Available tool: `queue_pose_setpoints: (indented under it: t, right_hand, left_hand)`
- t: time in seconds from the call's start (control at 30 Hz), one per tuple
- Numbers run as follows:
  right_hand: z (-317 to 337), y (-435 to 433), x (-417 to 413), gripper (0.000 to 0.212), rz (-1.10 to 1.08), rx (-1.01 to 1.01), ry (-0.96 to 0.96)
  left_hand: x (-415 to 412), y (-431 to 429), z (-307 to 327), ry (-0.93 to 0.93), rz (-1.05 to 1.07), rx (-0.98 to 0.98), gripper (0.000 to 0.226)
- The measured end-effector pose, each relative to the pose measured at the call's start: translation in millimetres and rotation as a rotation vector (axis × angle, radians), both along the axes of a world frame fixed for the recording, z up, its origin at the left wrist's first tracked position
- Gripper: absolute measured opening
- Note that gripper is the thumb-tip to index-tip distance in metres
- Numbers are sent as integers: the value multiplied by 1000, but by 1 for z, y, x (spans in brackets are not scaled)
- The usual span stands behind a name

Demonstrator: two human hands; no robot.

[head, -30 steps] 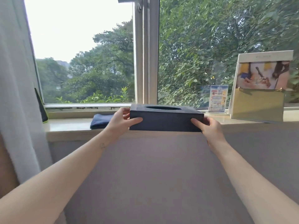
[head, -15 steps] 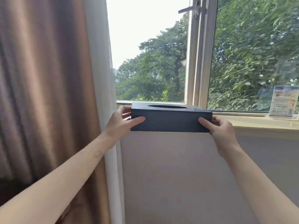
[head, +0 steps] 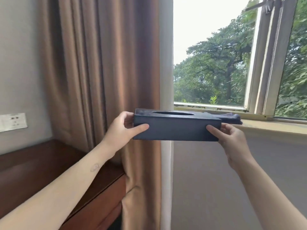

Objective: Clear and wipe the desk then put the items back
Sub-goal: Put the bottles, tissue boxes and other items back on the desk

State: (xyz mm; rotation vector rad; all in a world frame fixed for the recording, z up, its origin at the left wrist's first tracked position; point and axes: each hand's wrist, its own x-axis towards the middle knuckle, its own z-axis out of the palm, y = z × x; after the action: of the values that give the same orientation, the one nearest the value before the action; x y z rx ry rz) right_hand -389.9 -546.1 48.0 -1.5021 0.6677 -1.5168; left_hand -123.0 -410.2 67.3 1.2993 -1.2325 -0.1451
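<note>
— Gripping anything, those hands?
— Both are. The left hand (head: 123,128) wraps the nine o'clock end of the tissue box (head: 177,129), thumb laid across the front face, fingers curled behind. The right hand (head: 232,138) clamps the three o'clock end the same way.
— And the box itself?
— Dark blue, long and flat, with an oval slot in its top. It is held level in mid-air near the middle of the view, resting on nothing.
— What's around it?
— A brown curtain (head: 99,72) hangs behind its left half, a white sheer strip (head: 166,63) beside that. Down at eight o'clock lies a dark wooden tabletop (head: 41,163); at nine o'clock, a pale socket plate (head: 13,122) on the wall. Towards three o'clock runs the windowsill (head: 274,127), where a dark blue cloth (head: 232,117) lies just behind the box's right corner. Whether they touch, I cannot tell.
</note>
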Motion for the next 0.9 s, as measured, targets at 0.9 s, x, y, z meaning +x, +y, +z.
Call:
queue_pose_setpoints:
  t: [0.9]
  right_hand:
    - [-19,113,275,21,609,-51,90]
  left_hand:
    - [159,249,-12,29,563,81,37]
